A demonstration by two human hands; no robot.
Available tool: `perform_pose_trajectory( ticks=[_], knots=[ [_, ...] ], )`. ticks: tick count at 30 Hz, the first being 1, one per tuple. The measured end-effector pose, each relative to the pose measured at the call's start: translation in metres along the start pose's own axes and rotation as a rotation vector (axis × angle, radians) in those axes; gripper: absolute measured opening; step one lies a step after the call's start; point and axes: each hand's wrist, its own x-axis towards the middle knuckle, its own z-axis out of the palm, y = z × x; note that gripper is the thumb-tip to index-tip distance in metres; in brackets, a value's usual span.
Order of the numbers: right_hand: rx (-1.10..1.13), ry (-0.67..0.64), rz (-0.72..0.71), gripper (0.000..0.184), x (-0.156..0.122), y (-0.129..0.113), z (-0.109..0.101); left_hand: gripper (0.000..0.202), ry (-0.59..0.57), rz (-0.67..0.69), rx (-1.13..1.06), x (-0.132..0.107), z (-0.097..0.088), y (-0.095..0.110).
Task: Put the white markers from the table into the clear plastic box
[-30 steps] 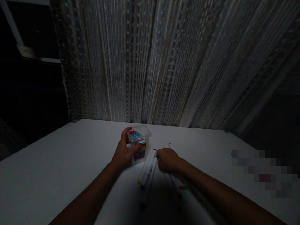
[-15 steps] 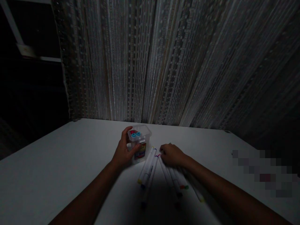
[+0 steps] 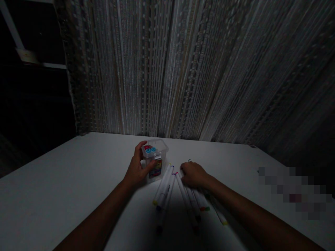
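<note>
From the head view, in dim light, the left hand (image 3: 136, 170) is wrapped around a small clear plastic box (image 3: 156, 161) standing upright on the white worktop (image 3: 65, 181), thumb on its near face and fingers round the far-left side; that grip is closed on the box and steadies it. A few markers with blue and red caps (image 3: 149, 150) already stand inside the box, caps up. Just right of the box a group of white markers (image 3: 165, 183) lies flat on the worktop, fanned towards the camera, with more of them (image 3: 195, 200) running under the right hand (image 3: 193, 175). The right hand rests palm down on these, fingers curled over their far ends; whether it has one pinched or merely presses on them I cannot tell. A striped curtain (image 3: 183, 69) hangs behind the worktop. The step in hand looks like gathering loose markers for the box: the next move would call for singling out one marker, lifting it clear of its neighbours, turning it upright and lowering it into the free space beside those already standing.
</note>
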Motion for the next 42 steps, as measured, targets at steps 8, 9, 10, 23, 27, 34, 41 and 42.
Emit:
perform_pose_trajectory(
  ticks=[8,9,10,23,27,34,41,42],
  knots=[
    [0.012,-0.053,-0.013,0.04,-0.007,-0.005,-0.002,0.077,0.003,0.005,0.017,0.0,0.0,0.0],
    [0.012,-0.057,-0.015,0.041,-0.007,-0.005,-0.002,0.078,0.004,0.004,0.02,0.0,0.0,0.0],
    [0.011,-0.061,-0.014,0.041,-0.008,-0.006,-0.002,0.078,0.005,0.0,0.023,0.0,0.0,0.0],
    [0.781,-0.133,-0.157,0.031,-0.003,0.021,-0.014,0.075,0.005,-0.003,0.008,0.0,0.0,0.001],
    [1.054,-0.054,-0.186,0.023,-0.011,0.023,-0.037,0.076,0.003,-0.008,0.009,0.0,0.0,0.001],
    [1.241,0.761,-0.423,0.024,-0.022,0.013,-0.124,0.078,0.0,-0.013,-0.004,0.0,0.0,0.002],
    [1.017,0.909,-0.645,0.012,-0.006,-0.034,-0.149,0.075,-0.006,-0.012,0.007,0.0,0.0,0.003],
    [0.986,0.882,-0.644,0.011,-0.001,-0.04,-0.144,0.076,-0.007,-0.012,0.007,0.0,0.0,0.003]
  ],
)
